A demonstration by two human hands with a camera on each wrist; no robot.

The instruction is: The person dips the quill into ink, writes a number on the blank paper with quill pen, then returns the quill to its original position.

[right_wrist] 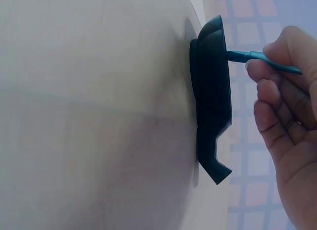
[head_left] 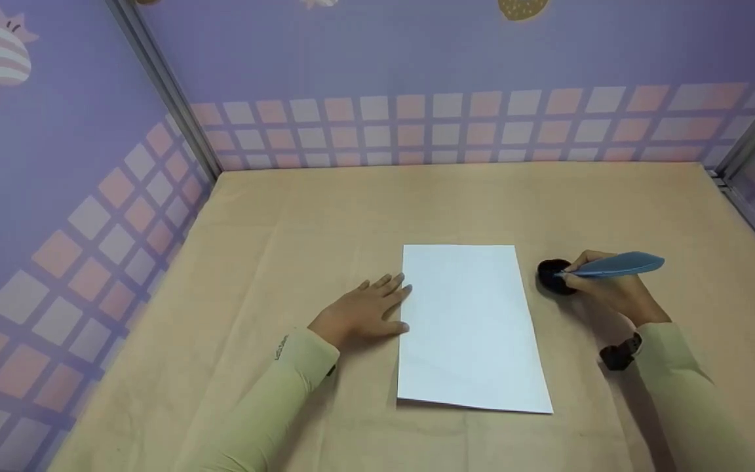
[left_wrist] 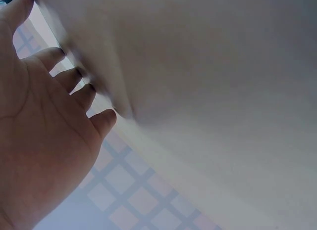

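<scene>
A blank white sheet of paper (head_left: 463, 328) lies lengthwise on the cloth-covered table. My left hand (head_left: 364, 311) rests palm down at its left edge, fingers spread and fingertips on the margin. To the right of the paper stands a small black dish (head_left: 550, 278); from the side it is shallow, with a bent projection at one end. My right hand (head_left: 617, 292) pinches a blue feather quill pen (head_left: 623, 263) low on its shaft between thumb and fingers. The metallic teal pen tip (right_wrist: 237, 56) points into the dish and its end is hidden behind the rim.
A beige cloth (head_left: 325, 216) with faint creases covers the table. Purple panels with pink and white checks (head_left: 410, 131) enclose the back and sides, joined by metal posts (head_left: 168, 92). A black wrist device (head_left: 620, 354) sits at the right cuff.
</scene>
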